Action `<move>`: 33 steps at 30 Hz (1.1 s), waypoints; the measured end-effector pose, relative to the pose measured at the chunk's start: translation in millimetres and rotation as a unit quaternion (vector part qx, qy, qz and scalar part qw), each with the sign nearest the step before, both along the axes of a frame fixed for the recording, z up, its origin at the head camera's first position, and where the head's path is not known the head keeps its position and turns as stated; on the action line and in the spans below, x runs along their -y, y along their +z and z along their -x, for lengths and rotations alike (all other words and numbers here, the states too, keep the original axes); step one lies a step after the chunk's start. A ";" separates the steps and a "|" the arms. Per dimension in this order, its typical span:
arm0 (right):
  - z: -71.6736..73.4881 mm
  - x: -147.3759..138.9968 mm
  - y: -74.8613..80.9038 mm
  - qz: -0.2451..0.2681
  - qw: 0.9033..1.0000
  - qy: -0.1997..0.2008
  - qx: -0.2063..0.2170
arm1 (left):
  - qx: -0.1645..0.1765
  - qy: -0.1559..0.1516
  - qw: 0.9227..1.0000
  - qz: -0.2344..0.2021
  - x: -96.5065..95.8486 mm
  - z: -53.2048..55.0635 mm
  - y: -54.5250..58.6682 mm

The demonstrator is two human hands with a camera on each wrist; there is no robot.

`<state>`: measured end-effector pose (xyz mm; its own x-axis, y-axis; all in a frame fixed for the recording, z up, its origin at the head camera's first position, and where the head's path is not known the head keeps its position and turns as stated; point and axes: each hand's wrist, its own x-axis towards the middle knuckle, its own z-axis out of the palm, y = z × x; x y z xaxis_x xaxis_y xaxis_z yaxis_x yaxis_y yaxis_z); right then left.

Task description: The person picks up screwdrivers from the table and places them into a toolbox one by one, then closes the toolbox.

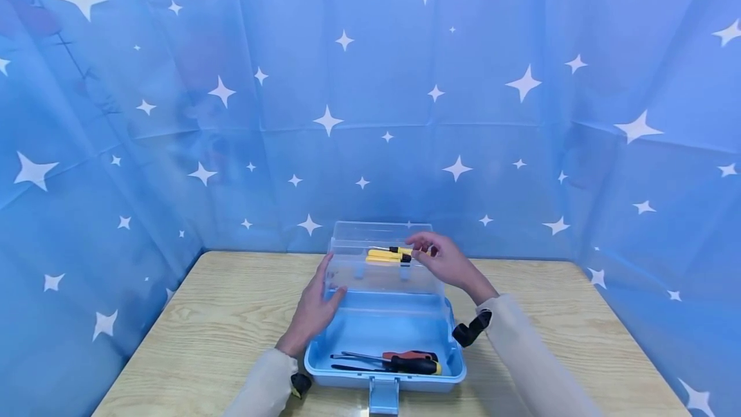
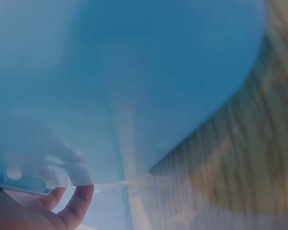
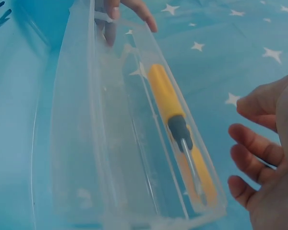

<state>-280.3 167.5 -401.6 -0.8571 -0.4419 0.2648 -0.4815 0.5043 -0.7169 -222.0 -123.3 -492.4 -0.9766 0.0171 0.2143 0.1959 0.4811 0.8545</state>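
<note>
A light blue toolbox [image 1: 383,379] stands with its clear lid [image 1: 382,282] raised at the back. My left hand [image 1: 312,311] grips the lid's left side, thumb in front; its fingers [image 3: 143,14] curl over the far end in the right wrist view. Yellow-handled screwdrivers [image 1: 384,255] lie in a narrow compartment of the lid, one showing a black collar and metal shaft [image 3: 191,165]. My right hand [image 1: 446,262] hovers by the compartment's right end, fingers loosely bent. In the right wrist view that hand [image 3: 269,158] holds nothing and stays apart from the clear plastic.
In the toolbox lie a black-and-yellow screwdriver [image 1: 415,365], a red-handled tool [image 1: 408,354] and a thin dark tool [image 1: 354,368]. The front latch [image 1: 384,396] hangs down. Underneath is a wood-grain table [image 1: 231,314], with a blue star-patterned curtain [image 1: 370,82] behind.
</note>
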 end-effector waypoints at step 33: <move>7.9 -57.0 -63.5 0.104 0.961 -0.177 0.187 | 0.112 -0.063 0.983 -0.135 33.7 22.8 0.5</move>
<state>-288.2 224.5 -465.1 -0.9964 -0.0754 -0.0400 0.0050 0.4169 -0.9089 -244.7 -156.9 -491.9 -0.9937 0.1123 0.0069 0.0312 0.2161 0.9759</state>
